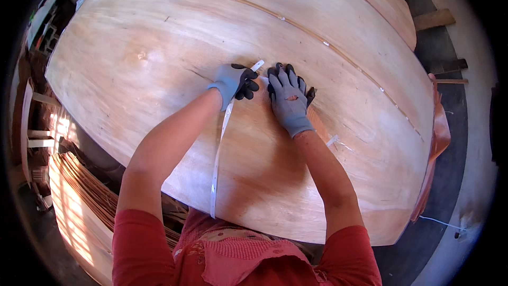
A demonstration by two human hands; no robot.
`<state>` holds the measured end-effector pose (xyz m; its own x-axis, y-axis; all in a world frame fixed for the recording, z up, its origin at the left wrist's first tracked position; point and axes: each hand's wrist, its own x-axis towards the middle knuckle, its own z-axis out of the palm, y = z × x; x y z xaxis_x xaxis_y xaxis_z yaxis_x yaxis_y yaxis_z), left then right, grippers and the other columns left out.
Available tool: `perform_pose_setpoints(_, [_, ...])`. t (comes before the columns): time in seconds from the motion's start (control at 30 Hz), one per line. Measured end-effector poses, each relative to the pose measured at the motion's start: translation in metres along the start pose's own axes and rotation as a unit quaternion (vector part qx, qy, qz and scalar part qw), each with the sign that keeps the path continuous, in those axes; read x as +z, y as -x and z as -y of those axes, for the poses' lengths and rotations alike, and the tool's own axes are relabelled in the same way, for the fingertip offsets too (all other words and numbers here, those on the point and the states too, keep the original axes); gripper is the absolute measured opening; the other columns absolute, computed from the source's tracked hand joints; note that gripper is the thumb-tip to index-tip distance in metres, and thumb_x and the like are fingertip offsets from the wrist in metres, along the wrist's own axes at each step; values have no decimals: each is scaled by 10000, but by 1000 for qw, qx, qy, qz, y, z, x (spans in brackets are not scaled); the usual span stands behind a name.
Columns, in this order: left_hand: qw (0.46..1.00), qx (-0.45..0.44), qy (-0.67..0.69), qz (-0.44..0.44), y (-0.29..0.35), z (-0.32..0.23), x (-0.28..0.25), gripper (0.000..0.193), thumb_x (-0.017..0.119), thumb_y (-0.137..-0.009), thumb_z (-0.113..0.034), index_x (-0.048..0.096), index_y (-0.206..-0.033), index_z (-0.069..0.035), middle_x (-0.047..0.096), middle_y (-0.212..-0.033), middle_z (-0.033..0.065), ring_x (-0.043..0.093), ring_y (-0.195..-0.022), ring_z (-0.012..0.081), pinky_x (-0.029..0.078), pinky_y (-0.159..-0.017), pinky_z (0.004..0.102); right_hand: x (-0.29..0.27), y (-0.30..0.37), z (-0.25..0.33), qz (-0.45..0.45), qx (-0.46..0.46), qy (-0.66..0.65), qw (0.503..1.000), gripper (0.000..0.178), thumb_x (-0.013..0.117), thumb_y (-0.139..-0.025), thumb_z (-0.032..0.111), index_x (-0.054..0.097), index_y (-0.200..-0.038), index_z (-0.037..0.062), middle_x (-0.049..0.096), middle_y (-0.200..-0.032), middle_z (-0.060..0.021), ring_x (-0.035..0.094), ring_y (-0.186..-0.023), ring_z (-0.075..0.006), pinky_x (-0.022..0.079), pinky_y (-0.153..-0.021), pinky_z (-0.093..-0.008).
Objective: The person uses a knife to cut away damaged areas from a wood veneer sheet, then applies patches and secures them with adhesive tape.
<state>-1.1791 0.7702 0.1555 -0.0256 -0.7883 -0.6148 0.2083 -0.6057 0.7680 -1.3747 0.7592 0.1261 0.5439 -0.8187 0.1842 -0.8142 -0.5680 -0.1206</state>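
Note:
A large pale wood veneer sheet (254,164) lies spread before me. My left hand (236,81), in a grey glove with black fingertips, is closed around a narrow white strip of tape (217,164). The strip's short end sticks out above the fingers, and its long part runs down to the sheet's near edge. Just right of it, my right hand (289,96), gloved the same way, lies on the sheet with fingers stretched out. There is a hole in the back of this glove. A darker veneer piece (317,122) shows beside the right wrist, partly hidden, near a small bit of clear tape (333,140).
A brown seam dotted with small white patches (283,18) curves across the far part of the sheet. Stacked veneer sheets (71,206) stand at the lower left. Wooden bars (434,19) jut out at the right, where an orange-brown flap (439,127) hangs by the edge.

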Motion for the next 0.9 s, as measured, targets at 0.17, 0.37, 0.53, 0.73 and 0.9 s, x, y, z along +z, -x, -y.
perform_pose_setpoints(0.17, [1000,-11,-2,-4,-12,2,9,238,621,-892,-254,657,-993,-42,688,-753,142,596,-456,194,369,-376,274,-4,-2,1,3,-21,-2,1000,431,508,-912,244,498,-1324,119,402,-1457,-138,345,-1366,-342,303,-1075,-496])
perform_pose_setpoints(0.37, [999,-19,26,-18,-13,1,13,148,588,-895,-179,652,-925,-49,662,-676,132,580,-419,210,355,-332,283,-2,1,4,-89,-16,-26,996,462,546,-892,212,487,-1343,134,396,-1460,-149,336,-1374,-358,297,-1072,-530])
perform_pose_setpoints(0.53, [999,-5,24,-38,-12,1,16,176,592,-899,-206,670,-873,-50,657,-640,116,574,-397,200,348,-317,276,-1,-1,2,-31,-46,-39,998,417,579,-865,198,525,-1274,135,400,-1456,-149,319,-1383,-362,292,-1075,-541])
perform_pose_setpoints(0.73, [999,2,-9,-50,-12,0,18,243,593,-918,-274,683,-883,-52,672,-667,113,565,-396,185,350,-327,270,2,-5,0,-18,-47,-66,997,432,612,-827,142,527,-1250,146,422,-1439,-114,334,-1377,-334,296,-1067,-521])
perform_pose_setpoints(0.9, [997,23,-44,-57,-13,-1,20,256,602,-919,-290,683,-867,-53,669,-659,118,545,-383,182,340,-326,275,2,-2,-2,-31,-38,-92,995,498,617,-821,121,497,-1304,155,422,-1444,-96,340,-1376,-314,291,-1076,-502])
